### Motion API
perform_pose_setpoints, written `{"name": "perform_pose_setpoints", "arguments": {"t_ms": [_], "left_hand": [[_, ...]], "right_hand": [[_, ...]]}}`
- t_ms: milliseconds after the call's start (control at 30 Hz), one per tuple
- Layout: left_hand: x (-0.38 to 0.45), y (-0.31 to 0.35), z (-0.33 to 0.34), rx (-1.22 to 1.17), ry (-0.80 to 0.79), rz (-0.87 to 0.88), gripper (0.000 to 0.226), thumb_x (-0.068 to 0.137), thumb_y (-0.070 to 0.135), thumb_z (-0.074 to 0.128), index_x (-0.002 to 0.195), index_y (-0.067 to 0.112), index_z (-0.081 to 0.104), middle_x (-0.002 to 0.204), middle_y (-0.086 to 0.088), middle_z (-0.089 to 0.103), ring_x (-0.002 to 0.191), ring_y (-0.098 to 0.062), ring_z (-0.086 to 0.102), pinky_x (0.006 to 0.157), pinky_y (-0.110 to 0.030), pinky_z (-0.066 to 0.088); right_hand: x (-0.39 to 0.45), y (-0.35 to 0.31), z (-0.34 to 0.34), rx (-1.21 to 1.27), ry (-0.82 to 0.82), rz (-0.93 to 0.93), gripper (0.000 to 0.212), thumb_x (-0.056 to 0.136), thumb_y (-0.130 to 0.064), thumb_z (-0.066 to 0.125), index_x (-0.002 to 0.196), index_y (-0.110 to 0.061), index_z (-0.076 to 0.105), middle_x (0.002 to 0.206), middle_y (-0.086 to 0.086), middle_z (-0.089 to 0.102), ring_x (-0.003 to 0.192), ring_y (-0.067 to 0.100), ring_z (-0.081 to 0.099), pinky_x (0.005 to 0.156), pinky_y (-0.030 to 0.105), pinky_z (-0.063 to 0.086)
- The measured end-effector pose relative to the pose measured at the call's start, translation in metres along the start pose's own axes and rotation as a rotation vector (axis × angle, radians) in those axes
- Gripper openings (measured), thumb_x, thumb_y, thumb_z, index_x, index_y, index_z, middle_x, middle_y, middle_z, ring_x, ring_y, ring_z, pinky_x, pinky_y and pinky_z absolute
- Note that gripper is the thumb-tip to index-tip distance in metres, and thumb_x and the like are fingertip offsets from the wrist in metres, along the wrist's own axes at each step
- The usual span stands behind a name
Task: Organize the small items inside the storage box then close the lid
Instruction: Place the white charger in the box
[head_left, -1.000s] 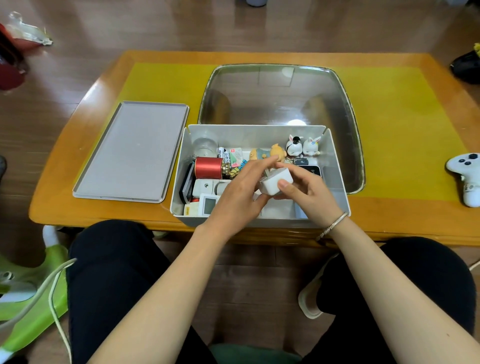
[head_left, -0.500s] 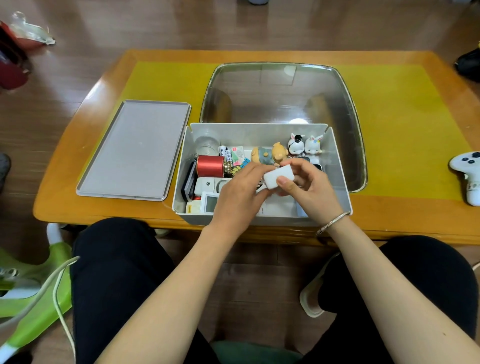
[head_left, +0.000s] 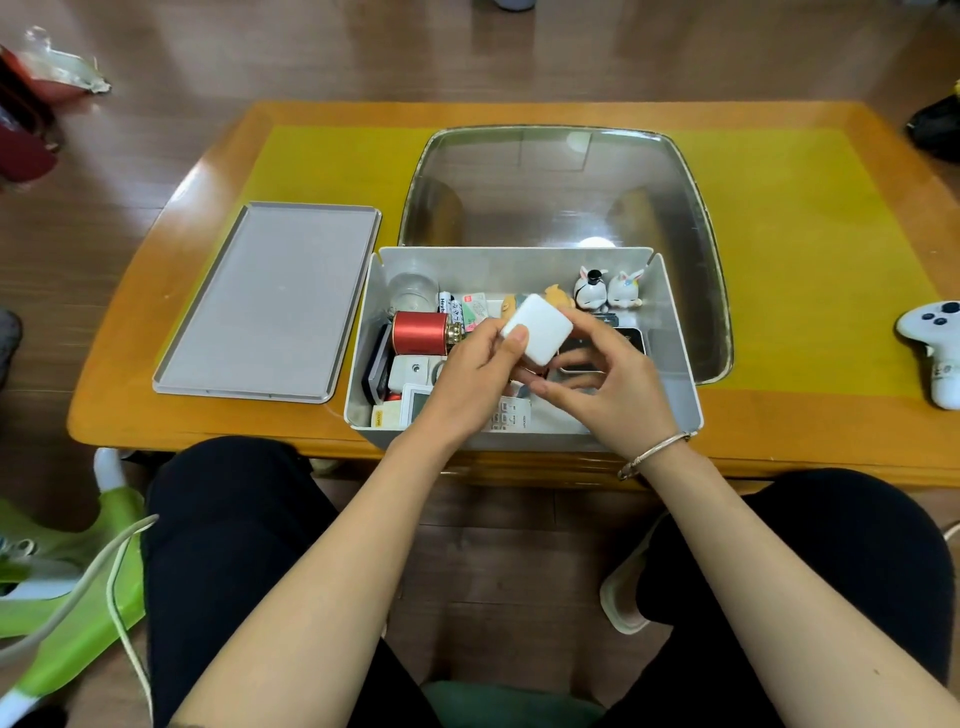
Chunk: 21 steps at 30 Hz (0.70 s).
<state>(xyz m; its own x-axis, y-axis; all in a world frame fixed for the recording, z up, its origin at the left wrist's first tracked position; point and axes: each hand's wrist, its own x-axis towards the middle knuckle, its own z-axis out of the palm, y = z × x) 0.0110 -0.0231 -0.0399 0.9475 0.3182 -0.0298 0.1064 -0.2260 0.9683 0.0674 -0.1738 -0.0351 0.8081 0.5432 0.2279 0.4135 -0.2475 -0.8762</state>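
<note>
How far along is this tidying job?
Partway. Many small items already sit in the box, such as the red spool and two bunny figures. The left hand and right hand hold a white block above it. The lid lies on the table, not yet on.

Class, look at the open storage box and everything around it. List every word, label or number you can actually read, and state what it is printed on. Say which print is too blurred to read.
"Hey": only these first letters are clear on the small white tube at the back of the storage box.
Yellow label in the front left corner: print too small to read.
White remote's button markings: blurred, unreadable.
Green and red packets: print unreadable.
White block in the hands: no print visible.
</note>
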Motion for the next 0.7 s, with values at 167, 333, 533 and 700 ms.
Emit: {"name": "perform_pose_setpoints", "arguments": {"t_ms": [167, 333, 533, 700], "left_hand": [[-0.004, -0.003, 0.005, 0.057, -0.055, 0.043, 0.017, 0.099, 0.030, 0.048, 0.104, 0.016, 0.056, 0.082, 0.007, 0.066, 0.069, -0.002, 0.067, 0.058, -0.009, 0.043], [-0.006, -0.006, 0.007, 0.376, -0.086, 0.172, 0.056, 0.090, 0.038, 0.061, 0.140, 0.027, 0.039, 0.120, 0.009, 0.057, 0.102, -0.005, 0.056, 0.075, -0.016, 0.043], [-0.009, -0.011, 0.010, 0.653, -0.105, 0.519, 0.059, 0.088, 0.024, 0.066, 0.141, 0.022, 0.041, 0.138, 0.003, 0.045, 0.125, -0.018, 0.043, 0.096, -0.036, 0.045], [-0.006, -0.014, 0.012, 0.589, -0.047, 0.461, 0.054, 0.083, 0.021, 0.071, 0.130, 0.013, 0.047, 0.128, -0.003, 0.051, 0.116, -0.015, 0.041, 0.097, -0.025, 0.033]], "right_hand": [[-0.004, 0.003, 0.003, -0.228, 0.091, -0.091, 0.060, 0.072, -0.015, 0.079, 0.126, -0.009, 0.053, 0.112, 0.004, 0.059, 0.082, 0.008, 0.059, 0.073, 0.003, 0.046], [-0.004, 0.008, -0.011, -0.342, 0.056, -0.103, 0.058, 0.073, -0.013, 0.077, 0.126, -0.013, 0.053, 0.115, 0.000, 0.062, 0.092, 0.002, 0.052, 0.077, -0.001, 0.040], [-0.009, 0.010, -0.033, -0.342, -0.159, -0.045, 0.059, 0.074, -0.012, 0.075, 0.128, -0.018, 0.052, 0.103, -0.013, 0.057, 0.084, -0.008, 0.054, 0.073, -0.003, 0.038], [-0.001, 0.010, -0.043, -0.391, -0.182, 0.102, 0.066, 0.075, -0.015, 0.076, 0.134, -0.022, 0.046, 0.117, -0.002, 0.063, 0.093, 0.002, 0.061, 0.082, 0.019, 0.052]]}}
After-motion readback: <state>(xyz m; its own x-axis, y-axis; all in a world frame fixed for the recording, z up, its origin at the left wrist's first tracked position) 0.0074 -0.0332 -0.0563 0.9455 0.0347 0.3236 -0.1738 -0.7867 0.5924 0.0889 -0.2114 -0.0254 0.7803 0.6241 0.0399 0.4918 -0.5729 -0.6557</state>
